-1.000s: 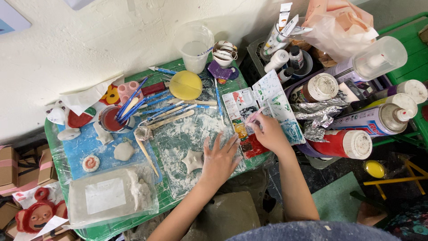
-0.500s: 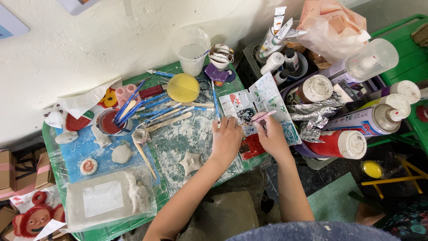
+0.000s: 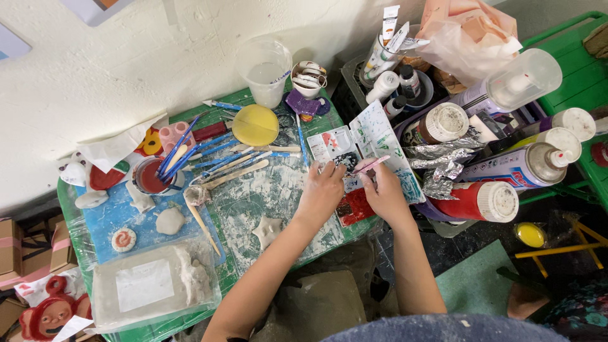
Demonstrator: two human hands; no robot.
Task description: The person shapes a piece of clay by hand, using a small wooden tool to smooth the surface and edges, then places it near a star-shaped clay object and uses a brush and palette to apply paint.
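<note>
On the palette, the right hand grips a pink brush; the left hand rests open beside it. A red cup holds blue brushes.

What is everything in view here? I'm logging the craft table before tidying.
White plastic paint palette: one, smeared with colours, right part of the table.
Thin pink paintbrush: one, over the palette.
Yellow round disc: one, top middle.
Star-shaped white clay piece: one, on the green cutting mat.
Bagged block of white clay: one, lower left.
Red paint cup holding blue brushes: one, left.
Clear plastic measuring cup: one, by the wall.
Red bottle with white cap: one, lying right.
Crumpled silver foil: one, right of the palette.
Left hand: resting on the palette's edge.
Right hand: holding the paintbrush.
</note>
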